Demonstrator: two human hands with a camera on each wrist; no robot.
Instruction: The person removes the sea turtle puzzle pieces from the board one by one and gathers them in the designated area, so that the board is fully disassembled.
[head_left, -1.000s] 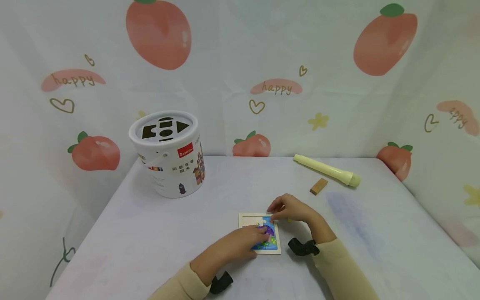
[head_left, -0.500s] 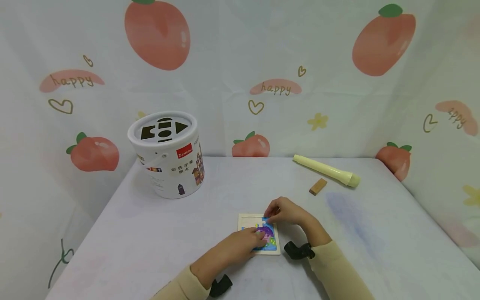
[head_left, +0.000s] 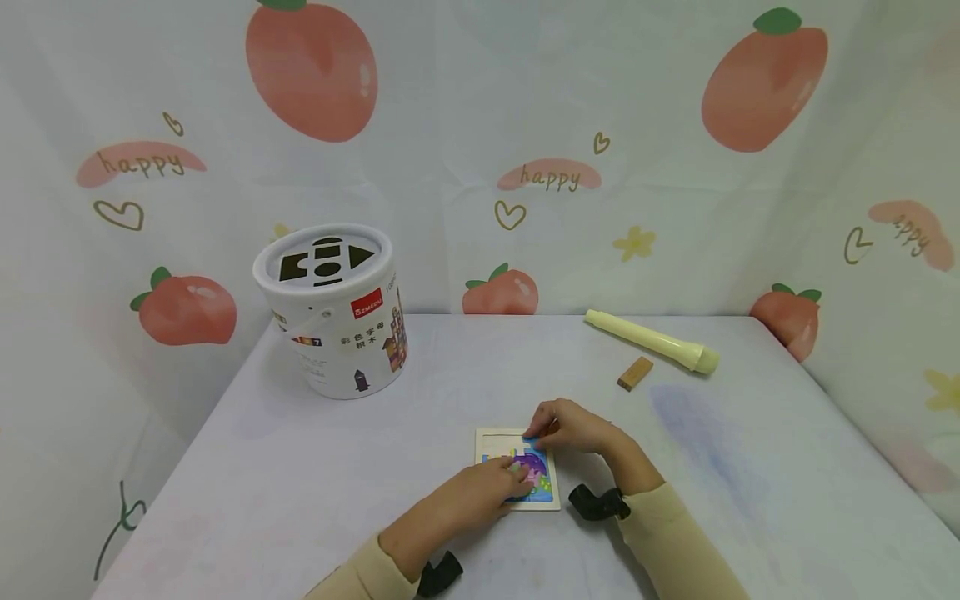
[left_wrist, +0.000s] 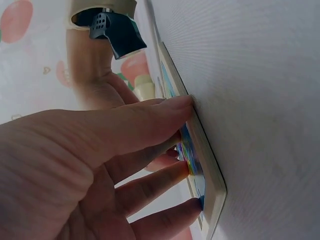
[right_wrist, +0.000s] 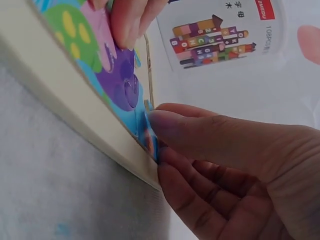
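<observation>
A small wooden jigsaw tray (head_left: 536,506) lies flat on the table, holding blue, purple, pink and green pieces. Its upper left part shows bare wood. My left hand (head_left: 480,493) rests on the tray's left and lower part. In the left wrist view its thumb (left_wrist: 175,107) lies on the tray's rim, while its fairly straight fingers touch the pieces. At the upper right corner of the tray, my right hand (head_left: 576,427) pinches a blue puzzle piece (right_wrist: 151,137) between thumb and fingers. The piece looks slightly tilted in the right wrist view. My left hand hides part of the picture.
A white block bucket (head_left: 337,333) with shaped holes in its lid stands at the back left. At the back right lie a pale yellow toy microphone (head_left: 648,337) and a small wooden block (head_left: 635,373). A printed cloth hangs behind the table.
My right hand has moved slightly left and nearer, onto the tray's upper right corner. My left hand has hardly moved and stays on the tray.
</observation>
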